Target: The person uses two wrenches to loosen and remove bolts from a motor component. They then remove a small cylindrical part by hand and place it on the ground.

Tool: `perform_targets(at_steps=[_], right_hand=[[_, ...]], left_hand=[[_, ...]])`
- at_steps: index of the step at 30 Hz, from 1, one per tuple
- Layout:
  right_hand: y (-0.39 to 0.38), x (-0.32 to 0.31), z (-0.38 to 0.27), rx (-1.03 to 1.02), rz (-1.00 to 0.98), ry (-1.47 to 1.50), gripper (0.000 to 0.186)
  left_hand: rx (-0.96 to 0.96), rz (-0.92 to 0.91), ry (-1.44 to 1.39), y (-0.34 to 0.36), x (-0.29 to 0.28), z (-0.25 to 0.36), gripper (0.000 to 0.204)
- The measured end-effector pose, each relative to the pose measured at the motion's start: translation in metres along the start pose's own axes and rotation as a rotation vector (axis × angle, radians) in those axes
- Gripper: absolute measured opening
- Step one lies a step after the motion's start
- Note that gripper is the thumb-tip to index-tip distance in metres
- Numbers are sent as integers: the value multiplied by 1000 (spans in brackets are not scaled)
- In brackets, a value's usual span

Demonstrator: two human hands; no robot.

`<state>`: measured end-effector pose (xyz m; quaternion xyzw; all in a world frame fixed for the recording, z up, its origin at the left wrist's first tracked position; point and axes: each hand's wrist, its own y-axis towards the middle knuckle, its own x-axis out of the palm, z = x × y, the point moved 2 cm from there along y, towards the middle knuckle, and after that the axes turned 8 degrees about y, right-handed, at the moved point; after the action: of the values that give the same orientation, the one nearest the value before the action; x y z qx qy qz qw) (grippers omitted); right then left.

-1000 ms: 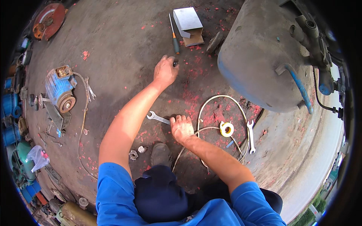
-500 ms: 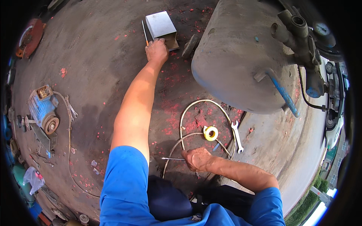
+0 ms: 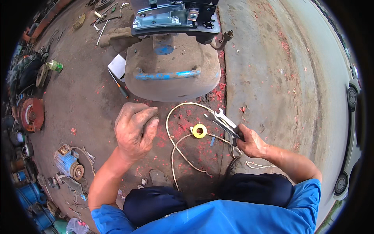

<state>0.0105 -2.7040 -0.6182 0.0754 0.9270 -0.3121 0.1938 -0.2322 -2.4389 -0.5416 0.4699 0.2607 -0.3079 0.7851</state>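
My left hand is raised in front of the tank, its fingers curled in and the thumb close to them. What it holds, if anything, I cannot make out. On the right, my right hand is closed round a long dark tool with a pale tip pointing up and left. An open-end wrench runs beneath that tool toward the hand; whether the hand also grips it I cannot tell. Left of them a yellow tape roll lies inside a loop of pale cable.
A grey tank with a blue handle stands ahead, metal fittings above it. Beside it lie a white box and a screwdriver. At left are a blue motor and a red disc-shaped part. A car stands far right.
My left hand has come back from the white box toward me. The right hand has shifted right, to the wrench's near end. The view has turned, bringing the tank in front.
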Motion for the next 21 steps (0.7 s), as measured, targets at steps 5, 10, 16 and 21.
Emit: perform_targets(at_steps=[5,10,16,21], right_hand=[[-14,-14,-27,-430,361,220,15],[-8,-50,-67,-535,248,252,14],[8,-72,-80,-290,90,909,17],[19,-64,-108,-338,-88,1148,27]], left_hand=[[247,-52,330,83,33,73,30],[-60,-138,664,125,78,71,37],[-286,-435,98,154,88,49,33],[-390,-512,58,162,90,56,31]])
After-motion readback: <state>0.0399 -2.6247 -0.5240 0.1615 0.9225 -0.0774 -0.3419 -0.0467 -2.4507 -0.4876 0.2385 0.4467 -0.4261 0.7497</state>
